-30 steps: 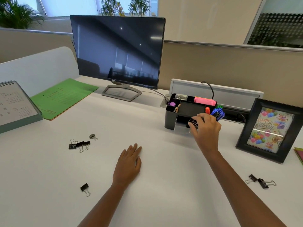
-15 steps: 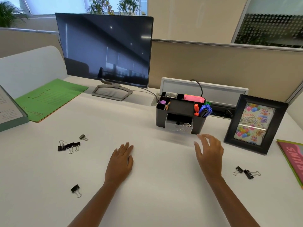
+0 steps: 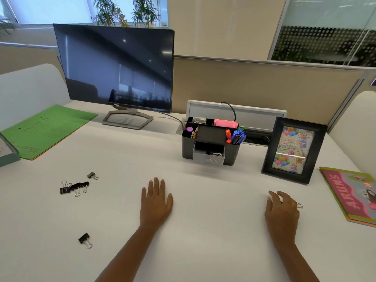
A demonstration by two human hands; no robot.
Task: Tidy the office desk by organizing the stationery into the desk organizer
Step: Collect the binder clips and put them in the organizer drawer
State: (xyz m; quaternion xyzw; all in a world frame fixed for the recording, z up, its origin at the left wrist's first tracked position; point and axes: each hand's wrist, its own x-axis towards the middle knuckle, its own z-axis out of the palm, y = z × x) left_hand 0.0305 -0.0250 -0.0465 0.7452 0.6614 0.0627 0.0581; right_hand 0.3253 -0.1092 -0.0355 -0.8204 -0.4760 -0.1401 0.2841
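White bench (image 3: 213,210): right hand (image 3: 281,208), back from the desk organizer (image 3: 209,143), now covers the next binder clips (image 3: 299,205) near the right edge, fingers (image 3: 273,197) curled, grip unclear; left hand (image 3: 155,198) lies flat, relaxed.

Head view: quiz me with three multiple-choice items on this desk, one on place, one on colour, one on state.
1. Relative to the dark grey plastic desk organizer, the black picture frame stands:
A) left
B) right
C) on top

2. The flat paper folder is:
A) red
B) blue
C) green

3. The organizer's clear plastic drawer is:
A) pulled open
B) pushed shut
C) taken out

Answers:
1. B, it stands beside the organizer's marker end.
2. C, its whole sheet is green.
3. A, it juts forward with binder clips showing inside.
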